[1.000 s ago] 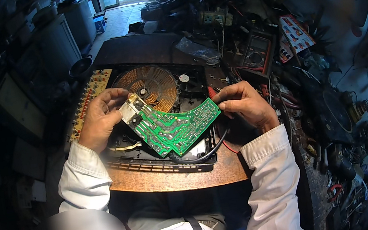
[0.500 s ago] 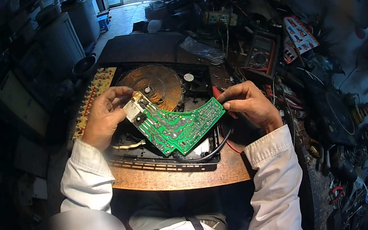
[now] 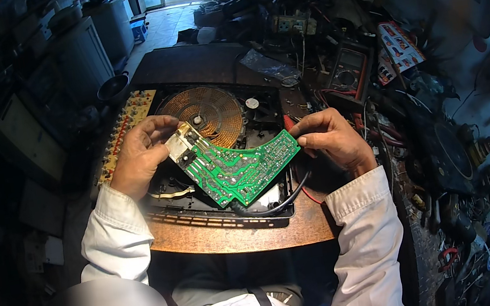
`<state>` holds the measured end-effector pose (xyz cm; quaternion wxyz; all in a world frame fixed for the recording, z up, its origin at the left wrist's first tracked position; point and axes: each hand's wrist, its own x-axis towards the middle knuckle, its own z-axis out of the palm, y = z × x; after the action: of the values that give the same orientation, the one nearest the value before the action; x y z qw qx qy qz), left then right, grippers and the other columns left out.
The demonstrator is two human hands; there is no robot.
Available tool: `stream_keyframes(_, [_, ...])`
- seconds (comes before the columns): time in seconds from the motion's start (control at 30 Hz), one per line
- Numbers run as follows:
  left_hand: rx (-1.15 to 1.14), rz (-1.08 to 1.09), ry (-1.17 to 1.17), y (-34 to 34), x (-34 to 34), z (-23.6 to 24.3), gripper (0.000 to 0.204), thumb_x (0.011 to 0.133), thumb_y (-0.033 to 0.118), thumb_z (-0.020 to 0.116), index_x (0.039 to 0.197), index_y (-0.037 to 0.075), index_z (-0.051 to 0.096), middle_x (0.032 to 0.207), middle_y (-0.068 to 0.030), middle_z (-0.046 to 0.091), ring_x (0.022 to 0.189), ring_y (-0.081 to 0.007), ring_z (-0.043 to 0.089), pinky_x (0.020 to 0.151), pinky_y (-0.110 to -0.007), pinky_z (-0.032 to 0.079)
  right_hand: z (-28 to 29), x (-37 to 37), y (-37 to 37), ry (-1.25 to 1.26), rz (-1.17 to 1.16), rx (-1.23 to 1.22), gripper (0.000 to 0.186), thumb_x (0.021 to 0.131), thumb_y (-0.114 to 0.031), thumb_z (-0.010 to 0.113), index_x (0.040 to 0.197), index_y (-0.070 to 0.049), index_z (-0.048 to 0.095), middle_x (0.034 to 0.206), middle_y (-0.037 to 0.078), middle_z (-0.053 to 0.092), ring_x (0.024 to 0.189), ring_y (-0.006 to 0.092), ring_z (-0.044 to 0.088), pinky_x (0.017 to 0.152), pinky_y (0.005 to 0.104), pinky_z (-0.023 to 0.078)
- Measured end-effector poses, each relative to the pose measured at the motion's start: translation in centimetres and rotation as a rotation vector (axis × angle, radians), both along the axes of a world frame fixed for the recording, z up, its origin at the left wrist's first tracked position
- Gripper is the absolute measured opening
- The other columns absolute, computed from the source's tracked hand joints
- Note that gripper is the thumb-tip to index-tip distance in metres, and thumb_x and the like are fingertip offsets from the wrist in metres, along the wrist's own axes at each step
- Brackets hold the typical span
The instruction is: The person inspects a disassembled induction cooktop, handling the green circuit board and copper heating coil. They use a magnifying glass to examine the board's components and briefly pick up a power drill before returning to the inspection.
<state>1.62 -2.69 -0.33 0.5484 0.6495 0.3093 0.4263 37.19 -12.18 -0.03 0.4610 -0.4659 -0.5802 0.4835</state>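
1. The left hand (image 3: 140, 160) is partly curled, its thumb and fingers closing on the pale piece (image 3: 177, 147) at the left end of a green circuit board (image 3: 241, 169). The thumb lies on the near side of that grip, the fingers arch over the far side.
2. The right hand (image 3: 332, 139) pinches the board's right corner between thumb and forefinger; its other fingers bend in underneath, partly hidden.
3. So both hands grasp the same board, one at each end, with a wide space between them.
4. The board is held tilted, its soldered face towards the viewer, its curved edge on the far side and a corner pointing near. It sits above the near part of a black casing (image 3: 204, 219).
5. In the casing, just beyond the board, lies a round copper-coloured coil (image 3: 203, 111), with a small fan (image 3: 261, 112) to its right.
6. A black cable (image 3: 288, 201) runs below the board's near edge; a cream strip (image 3: 173, 194) shows near the left hand.
7. The casing rests on a wooden table (image 3: 239, 238). A yellowish component board (image 3: 118, 141) stands left of it, and a multimeter (image 3: 346, 71) lies farther off to the right.
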Motion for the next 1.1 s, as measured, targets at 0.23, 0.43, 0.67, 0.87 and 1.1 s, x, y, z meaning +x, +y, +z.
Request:
stream_keyframes(0.23, [-0.018, -0.006, 0.010, 0.12, -0.08, -0.07, 0.045, 0.080, -0.008, 0.054, 0.125, -0.004, 0.057, 0.122, -0.0123, 0.063, 0.118, -0.0205, 0.059, 0.106, -0.033, 0.045, 0.05, -0.03, -0.09, -0.009, -0.003, 0.014, 0.025, 0.081, -0.005, 0.069, 0.102, 0.008, 0.073, 0.080, 0.007, 0.069, 0.065, 0.0096, 0.059, 0.061, 0.0236, 0.048])
stream_keyframes(0.43, [-0.009, -0.001, 0.009, -0.06, -0.06, 0.08, 0.045, 0.079, -0.009, 0.053, 0.124, -0.005, 0.058, 0.122, -0.0122, 0.062, 0.119, -0.0211, 0.059, 0.106, -0.034, 0.045, 0.08, -0.08, -0.07, -0.019, -0.010, -0.001, 0.025, 0.081, -0.005, 0.068, 0.102, 0.008, 0.074, 0.080, 0.006, 0.069, 0.066, 0.0097, 0.059, 0.061, 0.0237, 0.048])
stream_keyframes(0.67, [-0.018, 0.004, -0.017, 0.03, -0.03, -0.09, 0.046, 0.079, -0.010, 0.053, 0.125, -0.005, 0.057, 0.123, -0.0129, 0.062, 0.118, -0.0206, 0.059, 0.107, -0.034, 0.045, 0.03, 0.03, -0.05, -0.031, -0.007, -0.007, 0.026, 0.081, -0.004, 0.068, 0.103, 0.007, 0.073, 0.082, 0.007, 0.070, 0.067, 0.0092, 0.060, 0.062, 0.0229, 0.047])
stream_keyframes(0.87, [-0.019, -0.001, -0.011, 0.11, -0.20, -0.18, 0.045, 0.080, -0.009, 0.053, 0.124, -0.004, 0.058, 0.123, -0.0130, 0.062, 0.117, -0.0208, 0.060, 0.107, -0.034, 0.045, -0.05, -0.03, -0.05, -0.021, -0.012, -0.007, 0.026, 0.080, -0.003, 0.069, 0.103, 0.008, 0.073, 0.083, 0.007, 0.070, 0.069, 0.0095, 0.060, 0.063, 0.0231, 0.048])
stream_keyframes(1.1, [-0.047, 0.001, 0.000, -0.33, -0.03, 0.53, 0.042, 0.082, -0.009, 0.055, 0.123, -0.003, 0.058, 0.124, -0.0137, 0.063, 0.118, -0.0223, 0.060, 0.108, -0.036, 0.045, 0.04, -0.04, -0.08, -0.035, -0.025, -0.024, 0.029, 0.080, -0.007, 0.070, 0.104, 0.010, 0.072, 0.082, 0.008, 0.070, 0.068, 0.0109, 0.060, 0.063, 0.0241, 0.049])
